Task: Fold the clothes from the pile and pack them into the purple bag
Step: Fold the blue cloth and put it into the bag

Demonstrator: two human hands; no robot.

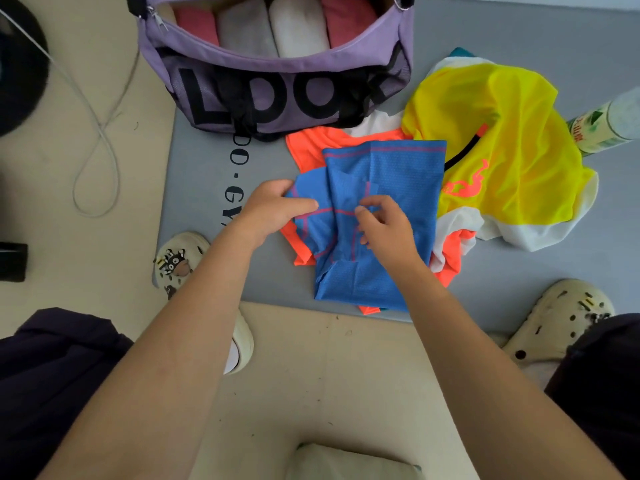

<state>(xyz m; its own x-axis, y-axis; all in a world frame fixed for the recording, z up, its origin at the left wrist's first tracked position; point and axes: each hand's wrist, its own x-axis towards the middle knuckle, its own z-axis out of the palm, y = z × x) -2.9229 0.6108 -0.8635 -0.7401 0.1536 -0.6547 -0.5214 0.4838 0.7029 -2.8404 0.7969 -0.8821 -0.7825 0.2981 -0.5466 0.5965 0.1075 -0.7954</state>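
The blue shirt (381, 216) lies partly folded on the grey mat (554, 265), just in front of the purple bag (277, 81). The left hand (277, 206) grips its left edge with fingers curled round the cloth; the right hand (388, 226) pinches a fold near the shirt's middle. Under the blue shirt lies an orange garment (311, 147), and beside the shirt, away from the left hand, a yellow garment (491, 133) is heaped. Rolled clothes (273, 29) fill the open bag. A bottle (606, 123) lies beyond the yellow garment.
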